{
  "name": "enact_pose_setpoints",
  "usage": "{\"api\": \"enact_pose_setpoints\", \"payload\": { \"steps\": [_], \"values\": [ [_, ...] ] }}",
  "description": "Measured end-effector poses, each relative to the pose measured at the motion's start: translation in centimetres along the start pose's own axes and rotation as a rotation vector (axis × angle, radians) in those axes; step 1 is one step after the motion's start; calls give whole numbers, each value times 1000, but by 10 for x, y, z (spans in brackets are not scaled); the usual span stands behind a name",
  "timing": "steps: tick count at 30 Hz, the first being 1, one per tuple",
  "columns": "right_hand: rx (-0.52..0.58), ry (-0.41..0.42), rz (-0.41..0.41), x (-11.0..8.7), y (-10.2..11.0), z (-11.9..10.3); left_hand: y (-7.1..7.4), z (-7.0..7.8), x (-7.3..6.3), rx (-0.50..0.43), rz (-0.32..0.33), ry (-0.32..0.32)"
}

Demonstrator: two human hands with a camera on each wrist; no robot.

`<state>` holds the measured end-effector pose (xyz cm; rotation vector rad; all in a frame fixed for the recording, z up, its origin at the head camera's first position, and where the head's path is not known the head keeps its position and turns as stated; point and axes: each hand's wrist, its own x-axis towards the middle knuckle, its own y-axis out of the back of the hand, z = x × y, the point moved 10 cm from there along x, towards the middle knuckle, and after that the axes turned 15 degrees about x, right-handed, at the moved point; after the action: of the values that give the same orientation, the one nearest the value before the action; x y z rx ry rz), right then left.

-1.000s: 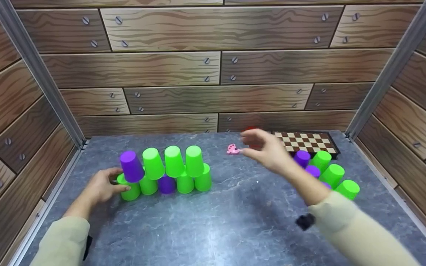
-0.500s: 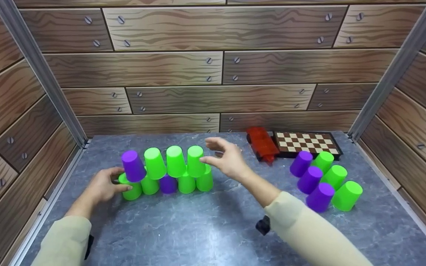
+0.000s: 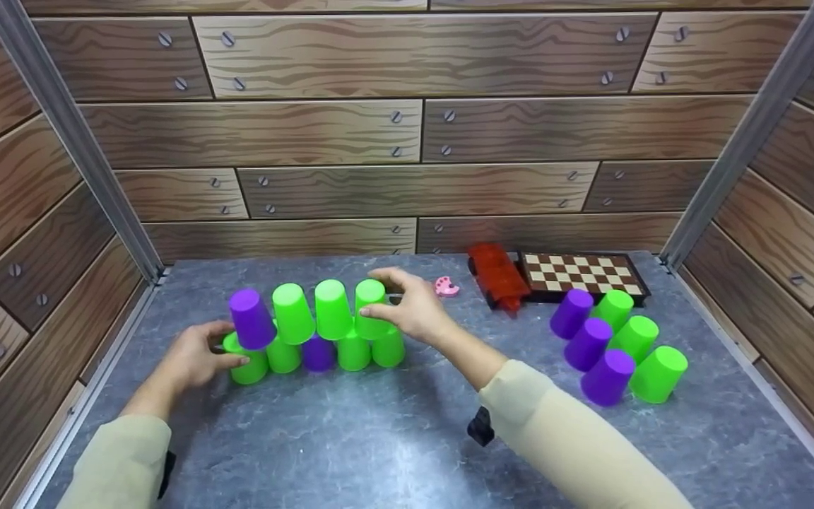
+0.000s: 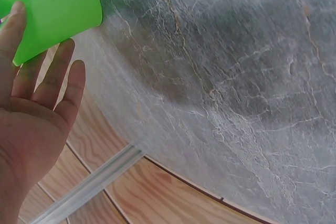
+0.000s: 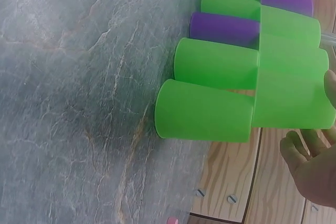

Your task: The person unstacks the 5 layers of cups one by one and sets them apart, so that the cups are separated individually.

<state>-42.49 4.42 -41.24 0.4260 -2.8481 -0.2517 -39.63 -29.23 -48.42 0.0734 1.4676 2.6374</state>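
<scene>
Both my hands are at the ends of a two-tier cup wall [image 3: 333, 311] on the gray table [image 3: 322, 438].

My left hand [image 3: 195, 358] holds the lower green cup [image 3: 251, 369] at the far left between thumb and fingers; my right hand [image 3: 417, 307] has thumb and fingers curved round the upper green cup [image 5: 291, 100] at the right end, though how firmly I cannot tell; four inverted cups rest mouth-down on five, with the purple cup [image 3: 251, 319] at the upper left tilted a little; I judge them light, smooth, thin-walled plastic, stiff enough to stack but liable to flex, slip or topple at a nudge; I'd take each by opposite sides with a soft pinch, lifting straight and sparing its neighbors.
</scene>
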Motion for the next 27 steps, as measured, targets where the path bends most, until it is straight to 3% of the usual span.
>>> {"api": "enact_pose_setpoints", "payload": {
  "steps": [4,12,18,27],
  "values": [
    [-24,-14,-1,0,1,0,0,1,0,1,-6,4],
    [-16,49,-11,1,21,-18,1,3,1,-2,-9,5],
    [-39,80,-58,-4,53,-36,0,2,0,5,-5,0],
    [-50,22,-79,-18,118,-38,-2,-1,0,15,-7,10]
  ]
}}
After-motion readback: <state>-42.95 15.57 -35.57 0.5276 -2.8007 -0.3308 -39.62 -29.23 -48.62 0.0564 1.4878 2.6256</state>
